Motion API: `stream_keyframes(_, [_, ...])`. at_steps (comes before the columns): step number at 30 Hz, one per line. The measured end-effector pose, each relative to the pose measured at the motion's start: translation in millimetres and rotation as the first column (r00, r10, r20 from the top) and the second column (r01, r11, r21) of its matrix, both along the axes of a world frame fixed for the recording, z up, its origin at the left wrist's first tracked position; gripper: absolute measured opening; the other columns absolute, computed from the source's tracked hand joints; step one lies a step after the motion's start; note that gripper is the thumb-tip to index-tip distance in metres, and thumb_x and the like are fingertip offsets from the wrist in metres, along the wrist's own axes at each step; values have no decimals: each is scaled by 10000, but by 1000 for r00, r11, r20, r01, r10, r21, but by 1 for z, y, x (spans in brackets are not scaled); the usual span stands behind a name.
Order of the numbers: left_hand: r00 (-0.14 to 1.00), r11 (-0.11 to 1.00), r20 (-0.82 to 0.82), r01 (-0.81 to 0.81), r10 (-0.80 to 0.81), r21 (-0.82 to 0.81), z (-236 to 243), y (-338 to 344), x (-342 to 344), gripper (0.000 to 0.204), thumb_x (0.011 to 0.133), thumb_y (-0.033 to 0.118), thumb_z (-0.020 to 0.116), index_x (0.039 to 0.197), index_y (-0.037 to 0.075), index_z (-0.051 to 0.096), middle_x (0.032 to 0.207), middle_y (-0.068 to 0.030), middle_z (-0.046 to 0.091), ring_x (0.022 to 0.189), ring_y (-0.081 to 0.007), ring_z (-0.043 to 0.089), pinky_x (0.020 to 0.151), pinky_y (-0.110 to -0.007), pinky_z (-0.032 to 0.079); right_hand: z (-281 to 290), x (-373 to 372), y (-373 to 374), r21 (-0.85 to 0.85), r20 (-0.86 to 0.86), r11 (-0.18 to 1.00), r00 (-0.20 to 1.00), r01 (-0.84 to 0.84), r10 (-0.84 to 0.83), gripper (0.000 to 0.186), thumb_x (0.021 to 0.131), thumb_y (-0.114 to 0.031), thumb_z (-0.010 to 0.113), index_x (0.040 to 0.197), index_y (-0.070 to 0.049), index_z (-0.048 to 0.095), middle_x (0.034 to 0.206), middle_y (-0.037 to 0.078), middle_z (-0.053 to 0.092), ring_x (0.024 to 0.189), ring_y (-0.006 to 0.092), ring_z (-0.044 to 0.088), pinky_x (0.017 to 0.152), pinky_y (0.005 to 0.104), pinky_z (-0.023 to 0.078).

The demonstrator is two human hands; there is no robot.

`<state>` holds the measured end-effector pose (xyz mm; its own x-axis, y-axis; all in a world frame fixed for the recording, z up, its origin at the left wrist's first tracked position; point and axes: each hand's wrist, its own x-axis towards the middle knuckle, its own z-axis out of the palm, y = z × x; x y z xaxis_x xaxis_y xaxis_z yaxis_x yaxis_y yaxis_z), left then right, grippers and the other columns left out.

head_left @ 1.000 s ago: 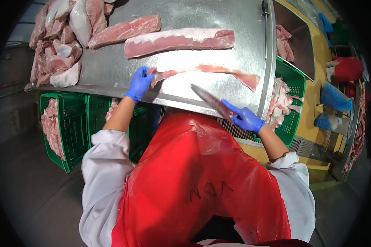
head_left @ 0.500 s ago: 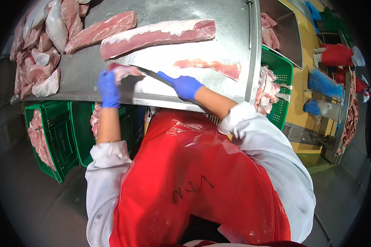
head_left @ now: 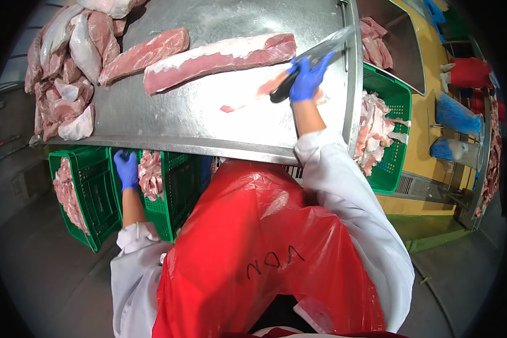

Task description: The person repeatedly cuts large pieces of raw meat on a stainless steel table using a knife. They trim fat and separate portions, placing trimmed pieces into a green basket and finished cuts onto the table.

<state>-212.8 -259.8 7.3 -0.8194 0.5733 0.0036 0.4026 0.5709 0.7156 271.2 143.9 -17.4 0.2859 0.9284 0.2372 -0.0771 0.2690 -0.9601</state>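
My right hand (head_left: 308, 79), in a blue glove, holds a knife (head_left: 284, 90) by its black handle above the right part of the steel table. The blade points to the far right and is blurred. Partly hidden beneath this hand is a thin strip of meat (head_left: 266, 87); whether they touch I cannot tell. A small red scrap (head_left: 226, 109) lies to its left. My gloved left hand (head_left: 126, 170) is below the table's near edge, beside a green crate of meat pieces (head_left: 150, 176). Its fingers look apart, with no meat visible in them. Farther back lies a long loin (head_left: 219, 63).
A second cut (head_left: 146, 55) and a heap of meat (head_left: 67, 73) occupy the table's left. Another green crate (head_left: 76, 197) stands at the lower left. To the right are a green crate of trimmings (head_left: 397, 135) and a steel bin (head_left: 403, 50). Other people are at the far right.
My left hand has gone from the table down to the crate, and the meat piece it held is out of sight. My right hand has moved right and away with the knife, over the thin strip.
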Motion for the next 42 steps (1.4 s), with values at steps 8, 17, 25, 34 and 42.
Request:
stream_keyframes(8, [788, 773, -92, 615, -609, 153, 48, 255, 177, 315, 859, 162, 702, 1121, 15, 608, 995, -133, 666, 927, -227, 660, 818, -358, 529, 139, 178, -18, 156, -387, 964, 884, -217, 262, 857, 912, 94, 524, 1598, -206, 109, 986, 117, 592, 636, 172, 604, 669, 333, 590])
stream_keyframes(17, [493, 515, -187, 699, -850, -496, 29, 495, 342, 274, 833, 277, 624, 930, 38, 714, 1018, -236, 694, 956, -411, 663, 860, -467, 529, 81, 292, -93, -387, 468, 882, 881, 267, -62, 780, 942, 12, 537, 1599, -219, 186, 864, 97, 661, 579, 121, 596, 472, 291, 502])
stream_keyframes(25, [538, 533, -82, 783, -839, -320, 28, 471, 302, 224, 850, 230, 637, 870, 19, 709, 835, -187, 709, 761, -309, 693, 734, -392, 543, 48, 119, -57, -337, 167, 909, 935, -244, 313, 747, 957, -85, 533, 1600, -242, 186, 855, 29, 623, 599, 87, 565, 514, 239, 510])
stream_keyframes(34, [538, 534, -41, 820, -842, -208, 23, 472, 300, 207, 865, 214, 658, 849, 13, 705, 736, -148, 706, 646, -225, 686, 636, -352, 530, 42, 17, -6, -590, 356, 732, 703, -342, 616, 767, 950, -159, 560, 1593, -305, 168, 752, 128, 684, 571, 173, 653, 604, 328, 573])
stream_keyframes(42, [405, 417, -101, 877, -909, -239, 49, 459, 306, 216, 863, 225, 655, 846, 14, 700, 722, -159, 690, 654, -252, 672, 648, -365, 520, 64, -1, 1, -597, 123, 672, 778, -438, 617, 785, 942, -146, 536, 1599, -292, 133, 895, 174, 695, 719, 233, 689, 702, 368, 570])
